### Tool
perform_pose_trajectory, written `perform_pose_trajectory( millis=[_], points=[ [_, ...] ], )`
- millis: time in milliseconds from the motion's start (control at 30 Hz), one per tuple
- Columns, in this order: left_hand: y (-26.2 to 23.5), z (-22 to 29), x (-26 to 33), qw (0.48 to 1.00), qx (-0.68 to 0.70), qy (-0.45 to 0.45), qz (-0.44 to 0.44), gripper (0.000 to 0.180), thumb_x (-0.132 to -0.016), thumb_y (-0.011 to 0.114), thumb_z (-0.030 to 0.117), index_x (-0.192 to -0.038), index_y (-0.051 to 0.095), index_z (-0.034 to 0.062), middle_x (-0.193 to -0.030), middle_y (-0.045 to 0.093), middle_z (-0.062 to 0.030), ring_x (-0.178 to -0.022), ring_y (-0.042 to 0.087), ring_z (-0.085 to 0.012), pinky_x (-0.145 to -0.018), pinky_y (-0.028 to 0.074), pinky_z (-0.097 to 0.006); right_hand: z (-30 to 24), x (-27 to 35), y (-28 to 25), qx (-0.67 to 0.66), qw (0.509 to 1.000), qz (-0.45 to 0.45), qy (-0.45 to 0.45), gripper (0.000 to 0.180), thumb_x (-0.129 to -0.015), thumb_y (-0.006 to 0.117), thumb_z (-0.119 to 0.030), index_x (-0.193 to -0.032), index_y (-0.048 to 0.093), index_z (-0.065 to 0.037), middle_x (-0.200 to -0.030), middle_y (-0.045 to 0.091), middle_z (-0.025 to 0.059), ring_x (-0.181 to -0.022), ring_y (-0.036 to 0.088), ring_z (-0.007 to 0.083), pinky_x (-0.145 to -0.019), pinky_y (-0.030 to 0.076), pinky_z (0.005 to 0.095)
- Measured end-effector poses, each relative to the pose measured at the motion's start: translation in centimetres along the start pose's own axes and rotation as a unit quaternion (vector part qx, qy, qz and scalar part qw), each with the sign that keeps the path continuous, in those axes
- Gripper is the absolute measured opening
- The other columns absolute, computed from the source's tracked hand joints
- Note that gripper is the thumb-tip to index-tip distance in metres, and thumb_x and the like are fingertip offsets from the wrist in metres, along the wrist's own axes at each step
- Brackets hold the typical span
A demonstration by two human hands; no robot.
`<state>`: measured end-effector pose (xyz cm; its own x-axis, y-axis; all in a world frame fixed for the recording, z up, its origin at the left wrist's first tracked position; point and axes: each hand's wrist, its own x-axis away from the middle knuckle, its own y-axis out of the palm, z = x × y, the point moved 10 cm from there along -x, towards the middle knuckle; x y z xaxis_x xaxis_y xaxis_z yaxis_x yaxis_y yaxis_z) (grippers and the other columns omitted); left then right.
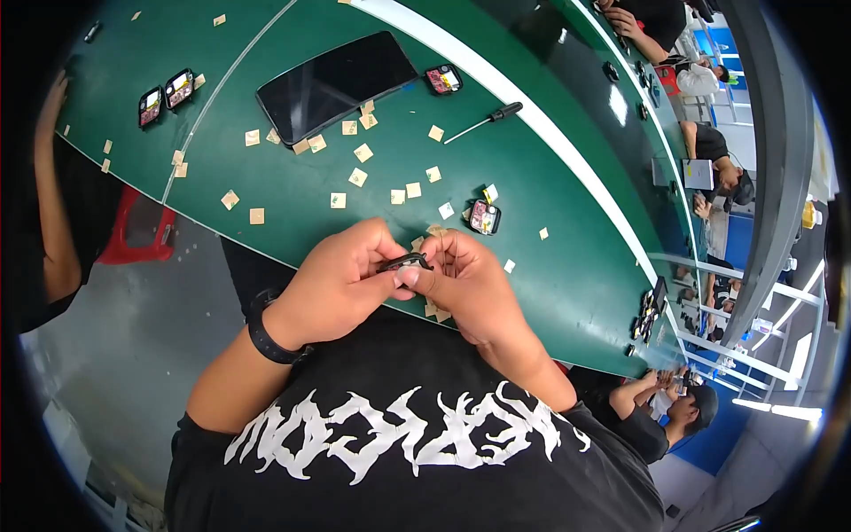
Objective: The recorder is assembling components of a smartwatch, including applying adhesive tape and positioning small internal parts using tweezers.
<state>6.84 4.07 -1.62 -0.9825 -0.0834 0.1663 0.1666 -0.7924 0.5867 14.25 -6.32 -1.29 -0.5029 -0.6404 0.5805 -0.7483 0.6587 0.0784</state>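
Between my two hands, just over the near edge of the green table (496,293), is a small black casing (406,262) with a pale inner part. My left hand (341,275) pinches its left end between thumb and fingers. At its other end, the thumb and fingertips of my right hand (465,279) grip it too, the thumb lying across the pale part. Fingers hide much of the casing. A similar open black casing with pink and white insides (483,216) lies just beyond my right hand. Small tan paper squares (397,197) are scattered past my hands.
A black tablet (337,84) lies at the back with another casing (442,80) beside it. A screwdriver (487,120) rests near the white strip. Two more casings (165,97) sit at left. A red stool (142,226) and a co-worker's arm (55,195) are at far left.
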Motion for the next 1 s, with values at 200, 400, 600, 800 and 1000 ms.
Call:
perform_pose_trajectory(
  millis=[200, 400, 600, 800, 1000],
  points=[
    [-0.2, 0.0, -0.2, 0.997, 0.055, -0.014, 0.045, 0.017, -0.1, 0.06, -0.004, -0.115, 0.053, -0.0059, -0.113, 0.067, -0.0137, -0.098, 0.071, -0.0151, -0.087, 0.061, -0.029, -2.9, 1.3, -0.6, 0.107, 0.983, 0.064, -0.137, 0.019, -0.102, 0.067, -0.011, -0.116, 0.068, 0.003, -0.093, 0.064, -0.0005, -0.084, 0.061, 0.0055, -0.071, 0.049, 0.022],
    [0.3, 1.0, 0.2, 0.991, -0.093, 0.009, 0.099, 0.026, -0.099, 0.064, 0.004, -0.123, 0.057, -0.0012, -0.089, 0.07, -0.0058, -0.066, 0.064, -0.0064, -0.056, 0.051, -0.024, -3.2, 1.6, 0.2, 0.079, 0.994, 0.044, -0.059, 0.016, -0.106, 0.06, -0.011, -0.115, 0.063, 0.002, -0.101, 0.07, 0.0026, -0.091, 0.064, 0.0065, -0.075, 0.051, 0.0224],
    [0.5, 1.2, 0.5, 0.99, -0.12, 0.025, 0.067, 0.024, -0.102, 0.061, 0.007, -0.124, 0.057, -0.0024, -0.097, 0.066, -0.0046, -0.063, 0.059, -0.0052, -0.051, 0.046, -0.021, -2.2, 1.7, 0.9, 0.029, 0.998, -0.007, -0.063, 0.016, -0.108, 0.056, -0.01, -0.118, 0.058, 0.002, -0.102, 0.07, 0.0039, -0.093, 0.065, 0.0071, -0.082, 0.053, 0.0236],
    [0.8, 1.7, 0.3, 0.991, -0.129, 0.024, 0.029, 0.025, -0.106, 0.053, 0.008, -0.129, 0.057, -0.0034, -0.099, 0.067, -0.0076, -0.066, 0.064, -0.0098, -0.058, 0.052, -0.023, -2.3, 1.6, 0.7, 0.026, 0.996, -0.007, -0.086, 0.016, -0.108, 0.055, -0.009, -0.12, 0.056, 0.001, -0.102, 0.067, 0.0034, -0.093, 0.064, 0.0066, -0.08, 0.052, 0.0232],
    [0.6, 2.1, 0.7, 0.989, -0.135, 0.055, 0.002, 0.039, -0.109, 0.042, 0.011, -0.142, 0.053, -0.0057, -0.103, 0.07, -0.0131, -0.07, 0.07, -0.0162, -0.064, 0.057, -0.026, -2.8, 1.9, -0.1, 0.06, 0.992, 0.032, -0.105, 0.018, -0.108, 0.058, -0.013, -0.119, 0.057, 0.0, -0.095, 0.067, 0.0025, -0.081, 0.061, 0.0064, -0.067, 0.049, 0.0249]
  ],
)
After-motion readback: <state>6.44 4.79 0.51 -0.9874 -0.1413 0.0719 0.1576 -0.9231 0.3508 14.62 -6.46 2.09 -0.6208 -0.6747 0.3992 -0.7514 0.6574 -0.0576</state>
